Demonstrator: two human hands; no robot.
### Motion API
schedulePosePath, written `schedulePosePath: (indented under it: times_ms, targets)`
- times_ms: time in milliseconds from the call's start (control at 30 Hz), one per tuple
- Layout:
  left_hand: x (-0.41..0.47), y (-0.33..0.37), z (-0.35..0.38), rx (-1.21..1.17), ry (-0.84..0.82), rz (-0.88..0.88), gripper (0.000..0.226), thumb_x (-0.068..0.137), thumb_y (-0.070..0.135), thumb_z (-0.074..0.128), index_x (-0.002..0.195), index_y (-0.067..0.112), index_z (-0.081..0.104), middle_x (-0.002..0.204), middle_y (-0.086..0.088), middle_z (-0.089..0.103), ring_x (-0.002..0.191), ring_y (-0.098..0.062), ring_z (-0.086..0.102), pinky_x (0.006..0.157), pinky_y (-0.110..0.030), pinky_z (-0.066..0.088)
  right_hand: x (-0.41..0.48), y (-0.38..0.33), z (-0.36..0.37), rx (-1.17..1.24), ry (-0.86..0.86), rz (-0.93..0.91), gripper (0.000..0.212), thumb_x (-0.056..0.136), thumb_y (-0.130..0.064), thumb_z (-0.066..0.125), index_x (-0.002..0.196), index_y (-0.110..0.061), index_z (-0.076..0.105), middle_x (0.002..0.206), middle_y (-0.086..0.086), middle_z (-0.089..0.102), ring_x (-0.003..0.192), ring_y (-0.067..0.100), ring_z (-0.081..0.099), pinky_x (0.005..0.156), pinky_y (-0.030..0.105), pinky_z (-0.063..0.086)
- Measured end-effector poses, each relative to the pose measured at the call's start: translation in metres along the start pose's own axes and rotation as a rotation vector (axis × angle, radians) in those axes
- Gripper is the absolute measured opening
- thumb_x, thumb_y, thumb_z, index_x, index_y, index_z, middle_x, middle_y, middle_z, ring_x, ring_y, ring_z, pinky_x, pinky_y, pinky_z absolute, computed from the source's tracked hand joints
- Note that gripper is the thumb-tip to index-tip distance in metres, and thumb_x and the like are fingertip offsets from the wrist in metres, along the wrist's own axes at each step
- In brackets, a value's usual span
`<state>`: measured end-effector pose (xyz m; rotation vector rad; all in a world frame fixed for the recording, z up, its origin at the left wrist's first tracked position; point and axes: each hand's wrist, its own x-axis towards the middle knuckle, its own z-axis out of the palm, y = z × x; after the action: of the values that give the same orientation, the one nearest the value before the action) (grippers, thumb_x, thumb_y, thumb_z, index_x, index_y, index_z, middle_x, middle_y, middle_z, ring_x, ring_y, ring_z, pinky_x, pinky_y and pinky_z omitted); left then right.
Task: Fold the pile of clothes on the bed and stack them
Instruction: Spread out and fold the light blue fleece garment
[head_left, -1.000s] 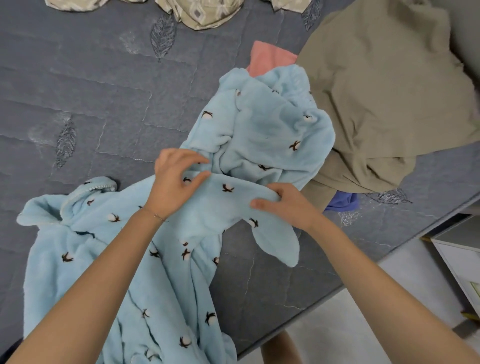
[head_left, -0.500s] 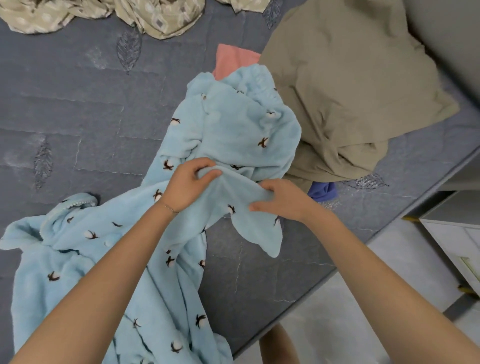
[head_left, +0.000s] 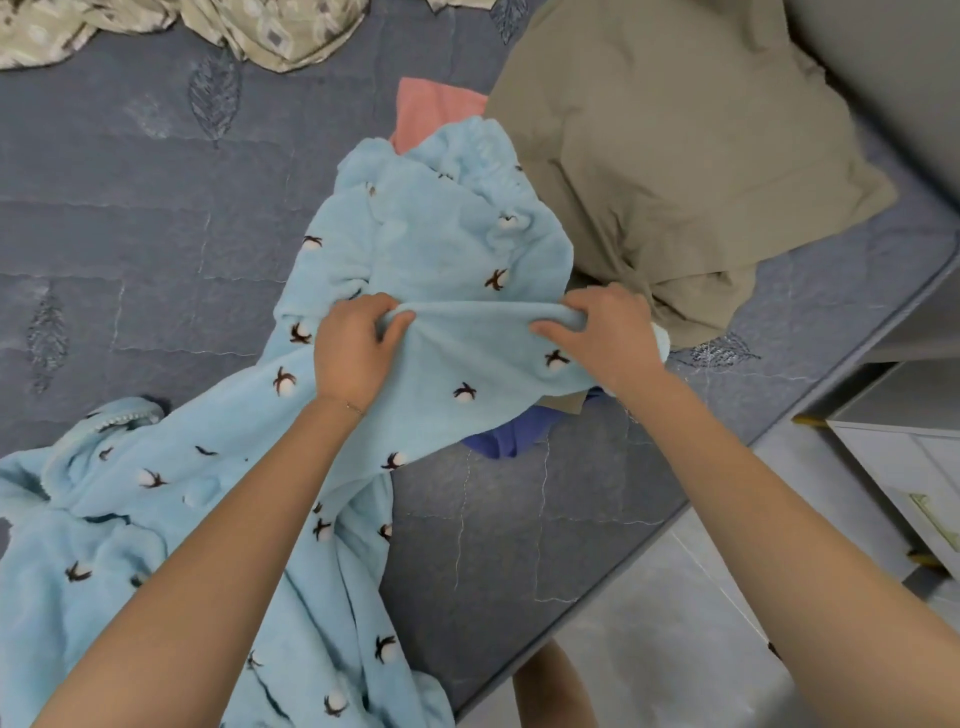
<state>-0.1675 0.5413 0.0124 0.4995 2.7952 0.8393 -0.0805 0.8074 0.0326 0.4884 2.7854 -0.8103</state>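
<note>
A fluffy light-blue garment (head_left: 441, 260) with small dark-and-white motifs sprawls across the grey quilted bed (head_left: 130, 208), from the lower left up to the middle. My left hand (head_left: 353, 353) grips a fold of it, and my right hand (head_left: 602, 338) grips the same fold further right, so the cloth is stretched taut between them. Behind lie a large khaki garment (head_left: 675, 156), a pink piece (head_left: 431, 109) poking out under the blue one, and a dark-blue piece (head_left: 509, 436) partly hidden beneath the lifted cloth.
Patterned beige cloth (head_left: 260, 31) lies along the far edge of the bed. The bed's edge runs diagonally at the lower right, with pale floor (head_left: 675, 649) beyond it. White furniture (head_left: 909, 467) stands at the right.
My hands have moved apart along the blue fold, the right one going right, pulling the sleeve-like part flat and taut. The hanging flap is no longer dangling. The view shifted slightly.
</note>
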Motion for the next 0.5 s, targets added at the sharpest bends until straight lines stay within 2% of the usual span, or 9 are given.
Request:
schedulePosePath:
  times_ms: [67,167,267,333,400,500]
  targets:
    - [-0.001,-0.002,0.004,0.131,0.039,0.079,0.028,0.096,0.034,0.052,0.098,0.01,0.066,0.091,-0.008,0.063,0.085,-0.032,0.055,0.078,-0.039,0.041,0.004,0.0,0.006,-0.015,0.009,0.022,0.034,0.088,-0.044,0.067,0.103,-0.014,0.067,0.096,0.005,0.059,0.097,0.027,0.05,0.084,0.036,0.034]
    - [-0.01,-0.003,0.001,0.21,0.12,0.171,0.033,0.096,0.031,0.054,0.12,0.012,0.063,0.119,-0.012,0.058,0.109,-0.032,0.051,0.092,-0.04,0.037,0.0,-0.008,0.013,0.056,0.123,-0.076,0.047,0.085,-0.035,0.072,0.126,-0.015,0.061,0.124,0.01,0.058,0.119,0.032,0.05,0.099,0.04,0.037]
    - [-0.024,-0.012,-0.008,0.277,0.148,0.202,0.04,0.098,0.034,0.055,0.133,0.014,0.056,0.139,-0.013,0.049,0.127,-0.031,0.045,0.107,-0.048,0.032,-0.009,-0.03,0.023,0.018,0.216,-0.222,0.053,0.084,-0.043,0.063,0.129,-0.015,0.06,0.131,0.011,0.057,0.125,0.034,0.05,0.104,0.046,0.039]
    - [-0.039,-0.023,-0.015,0.316,0.141,0.201,0.042,0.098,0.036,0.053,0.135,0.016,0.055,0.144,-0.011,0.045,0.134,-0.03,0.041,0.115,-0.048,0.02,-0.017,-0.05,0.031,-0.013,0.202,-0.273,0.054,0.085,-0.047,0.058,0.129,-0.015,0.06,0.132,0.01,0.057,0.128,0.036,0.048,0.106,0.049,0.039]
    - [-0.057,-0.038,-0.023,0.332,0.138,0.186,0.041,0.099,0.038,0.051,0.134,0.016,0.056,0.147,-0.011,0.045,0.138,-0.027,0.039,0.118,-0.044,0.012,-0.026,-0.072,0.04,-0.045,0.163,-0.313,0.055,0.085,-0.047,0.057,0.13,-0.014,0.06,0.13,0.009,0.06,0.131,0.037,0.046,0.107,0.052,0.038]
    - [-0.09,-0.067,-0.035,0.349,0.149,0.146,0.045,0.099,0.04,0.048,0.137,0.016,0.054,0.15,-0.01,0.042,0.141,-0.029,0.036,0.119,-0.047,0.011,-0.045,-0.105,0.059,-0.086,0.099,-0.366,0.059,0.085,-0.046,0.055,0.133,-0.014,0.058,0.128,0.009,0.062,0.131,0.04,0.046,0.107,0.057,0.037]
